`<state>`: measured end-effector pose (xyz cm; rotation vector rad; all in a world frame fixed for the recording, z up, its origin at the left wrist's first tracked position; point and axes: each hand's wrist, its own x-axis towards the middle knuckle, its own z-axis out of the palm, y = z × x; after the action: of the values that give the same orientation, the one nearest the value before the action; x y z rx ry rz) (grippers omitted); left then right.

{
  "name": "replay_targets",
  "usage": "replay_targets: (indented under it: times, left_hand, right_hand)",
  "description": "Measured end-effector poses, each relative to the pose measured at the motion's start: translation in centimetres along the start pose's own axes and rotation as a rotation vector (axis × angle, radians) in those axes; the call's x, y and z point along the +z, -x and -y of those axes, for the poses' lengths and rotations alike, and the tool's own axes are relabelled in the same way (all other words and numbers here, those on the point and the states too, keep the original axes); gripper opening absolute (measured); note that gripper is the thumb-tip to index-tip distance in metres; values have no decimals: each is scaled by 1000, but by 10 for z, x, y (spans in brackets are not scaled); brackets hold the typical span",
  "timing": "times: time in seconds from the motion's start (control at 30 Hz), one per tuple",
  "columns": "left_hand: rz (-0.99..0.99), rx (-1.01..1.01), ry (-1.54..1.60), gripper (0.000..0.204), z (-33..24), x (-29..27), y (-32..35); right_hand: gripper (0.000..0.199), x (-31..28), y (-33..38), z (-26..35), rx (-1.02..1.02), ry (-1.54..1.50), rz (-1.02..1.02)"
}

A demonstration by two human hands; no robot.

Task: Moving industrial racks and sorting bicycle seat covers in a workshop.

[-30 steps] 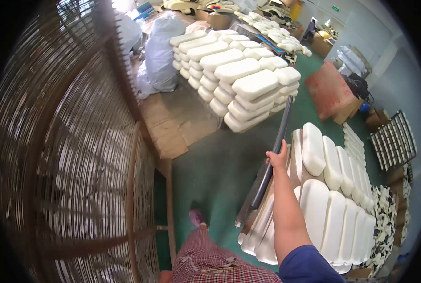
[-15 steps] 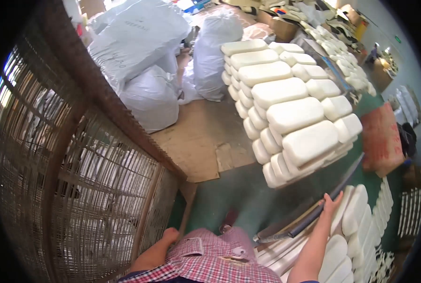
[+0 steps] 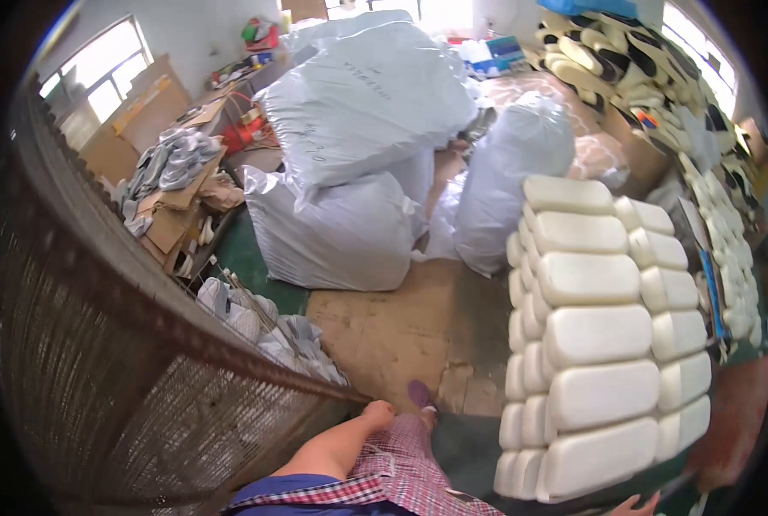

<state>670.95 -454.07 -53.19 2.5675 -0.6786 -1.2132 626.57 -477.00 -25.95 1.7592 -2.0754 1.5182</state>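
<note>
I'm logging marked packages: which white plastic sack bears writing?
The large top sack, resting on the lower sack; it shows dark writing, the lower sack and upright sack none.

I can see dark handwriting [image 3: 369, 83] in two places on the large, bulging whitish plastic sack [image 3: 384, 125], but from where I stand I cannot read it with certainty.

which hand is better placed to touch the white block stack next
Right hand, probably: it shows close to the white block stack, while the left hand is farther off, by the rack. Whether the right holds anything is unclear.
</note>
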Motion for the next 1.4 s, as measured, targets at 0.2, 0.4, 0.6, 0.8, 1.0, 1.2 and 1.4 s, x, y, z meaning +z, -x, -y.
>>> replay_targets:
  times: [0.2,0.4,0.6,0.8,1.0,1.2,1.4]
  left_hand:
    - [21,99,92,27,-84,-87,-151]
    - [-395,322,438,21,-173,-270,-189]
    - [-699,2,458,18,-80,-345,-179]
    - [-733,-422,492,21,0,-329,-169]
    - [-649,-427,633,27,55,-352,-191]
    - [-689,-539,869,26,136,-409,-253]
    - [-737,-741,1008,24,187,-498,-285]
  right_hand:
    - [38,156,21,322,-477,-891,1554]
    - [32,220,77,530,-1158,-1377,2499]
    - [43,293,141,589,-1405,-1478,2666]
    - [37,310,175,662,-1458,-1775,3030]
    - [19,320,224,740,-1213,-2268,3043]
    - [44,360,339,804,-411,-2893,3082]
    - [23,469,542,927,-1289,-1547,3491]
